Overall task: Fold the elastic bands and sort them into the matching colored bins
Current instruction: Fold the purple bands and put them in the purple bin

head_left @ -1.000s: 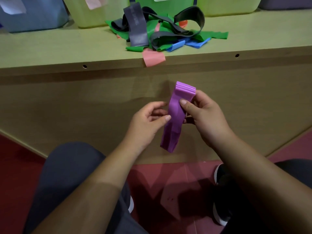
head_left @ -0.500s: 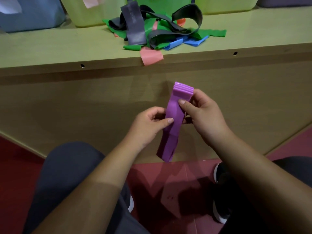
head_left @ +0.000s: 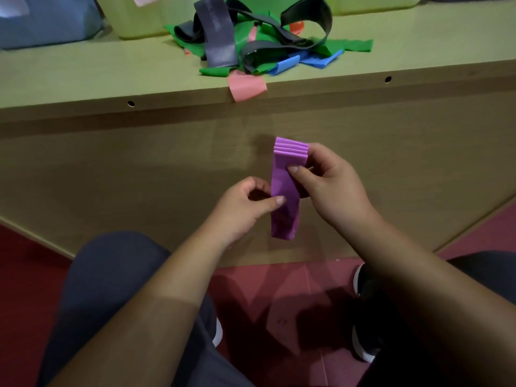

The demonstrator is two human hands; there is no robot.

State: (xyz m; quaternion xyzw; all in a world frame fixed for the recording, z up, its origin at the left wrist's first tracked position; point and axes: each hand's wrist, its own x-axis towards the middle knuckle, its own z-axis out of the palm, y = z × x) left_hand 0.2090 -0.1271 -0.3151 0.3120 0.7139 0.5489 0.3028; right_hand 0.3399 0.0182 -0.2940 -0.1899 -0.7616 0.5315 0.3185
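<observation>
In front of the bench's (head_left: 83, 76) wooden face, below its top edge and over the red floor (head_left: 22, 275), we held the purple band (head_left: 285, 208) upright. The right hand (head_left: 332, 188) pinched its pleated upper end, thumb in front and fingers behind. The left hand (head_left: 240, 210) pinched the band's middle, thumb on the front and fingers curled behind. The lower end hung free.

On the bench top, a tangled pile (head_left: 259, 46) lay between our hands and the bins, covering part of the bin row. A pink band (head_left: 245, 86) drooped over the bench edge just below the pile.

Counts:
- purple band in hand: 1
- blue bands (head_left: 287, 64) in the pile: 2
- grey and green bands: too tangled to count
- bins plainly in view, all cropped at the top: 3, one blue bin (head_left: 47, 23) and two yellow-green bins (head_left: 134, 20)
- holes (head_left: 130, 103) in the bench edge: 2
- shoes (head_left: 363, 344) on the floor: 2
</observation>
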